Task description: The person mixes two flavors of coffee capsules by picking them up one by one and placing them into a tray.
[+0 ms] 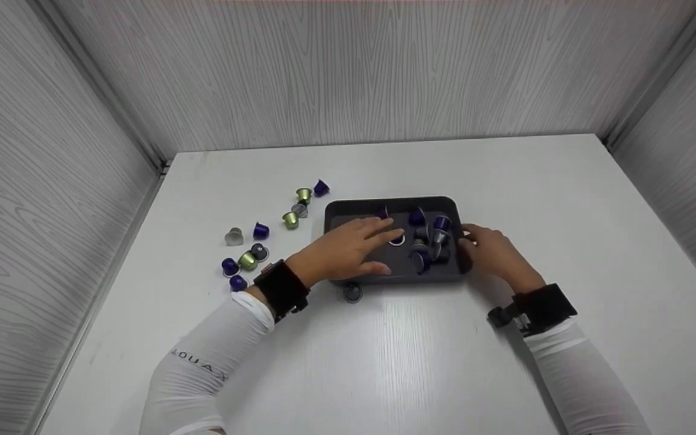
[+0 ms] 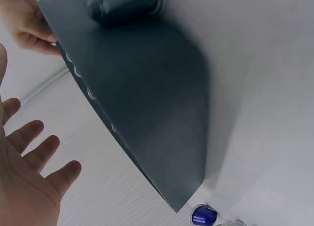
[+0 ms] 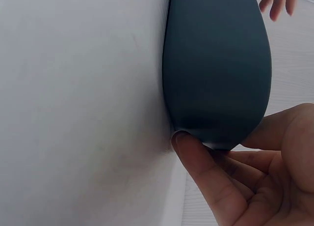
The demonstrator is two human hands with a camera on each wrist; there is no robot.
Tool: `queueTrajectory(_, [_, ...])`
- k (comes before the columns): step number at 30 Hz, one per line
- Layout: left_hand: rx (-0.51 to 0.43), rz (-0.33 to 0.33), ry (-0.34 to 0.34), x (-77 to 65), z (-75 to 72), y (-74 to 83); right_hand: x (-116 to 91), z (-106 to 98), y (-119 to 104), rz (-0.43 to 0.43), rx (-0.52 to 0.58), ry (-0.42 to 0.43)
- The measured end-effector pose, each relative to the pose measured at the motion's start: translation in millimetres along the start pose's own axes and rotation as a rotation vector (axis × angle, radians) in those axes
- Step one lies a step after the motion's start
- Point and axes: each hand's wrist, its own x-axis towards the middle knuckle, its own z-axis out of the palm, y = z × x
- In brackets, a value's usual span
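Note:
A dark grey rectangular tray [image 1: 408,279] stands on the white table and holds several coffee capsules, mostly purple and dark ones, such as the purple capsule [image 1: 420,261] near its front right. Over the tray's left half hovers my left hand [image 1: 348,246], fingers spread, with nothing in its grasp. A capsule with a silver rim [image 1: 396,240] lies just past those fingertips. My right hand [image 1: 493,251] grips the tray's right end; in the right wrist view the thumb [image 3: 196,162] lies at the lower edge and the other fingers curl at the end wall.
Left of the tray are scattered loose capsules, including a green capsule [image 1: 248,261], a purple capsule [image 1: 261,231] and a silver capsule [image 1: 234,236]. One dark capsule [image 1: 353,293] stands close before the tray's front wall. Wood-grain panels [image 1: 384,72] enclose the table at the back and sides.

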Motion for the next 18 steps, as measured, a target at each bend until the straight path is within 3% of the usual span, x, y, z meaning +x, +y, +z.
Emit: queueTrajectory(18, [0.256, 0.204, -0.086, -37.2, 15.1, 22.7, 0, -1, 1, -0.006, -0.019, 0.0])
